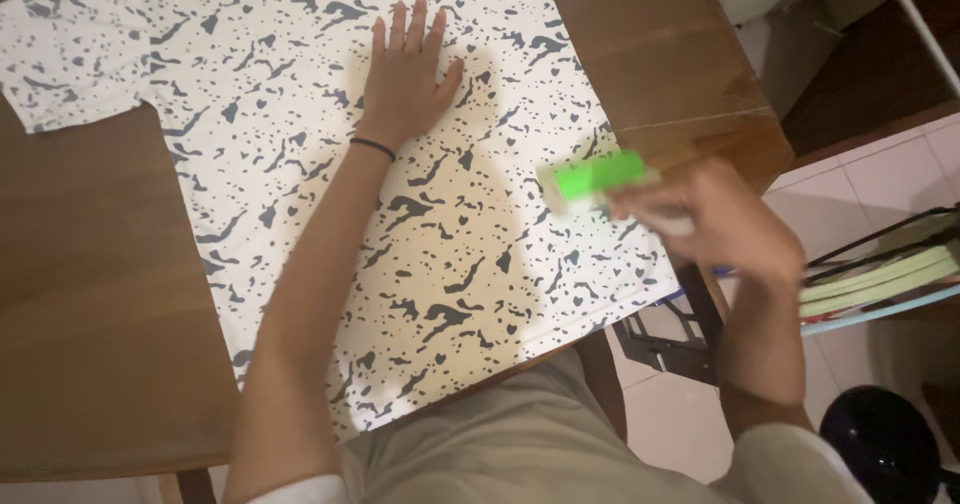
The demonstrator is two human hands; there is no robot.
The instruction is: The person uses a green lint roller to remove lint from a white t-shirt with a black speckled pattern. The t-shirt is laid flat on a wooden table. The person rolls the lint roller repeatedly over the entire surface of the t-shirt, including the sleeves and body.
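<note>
A white t-shirt [300, 144] with dark blue splotches lies spread flat on a brown wooden table [90, 294]. My left hand [405, 74] rests palm down on the shirt's upper middle, fingers spread, with a thin black band on the wrist. My right hand [725, 219] hovers over the shirt's right edge, blurred by motion, and grips a bright green roller-like tool [592, 179] with a white handle. The tool's green head sits just above the fabric near the hem side.
The table's right corner [740, 124] ends beside a white tiled floor [870, 179]. A wire rack with greenish flat items [880, 274] stands at the right. A dark round object [880, 444] sits at the lower right. My lap in beige cloth [520, 444] is below.
</note>
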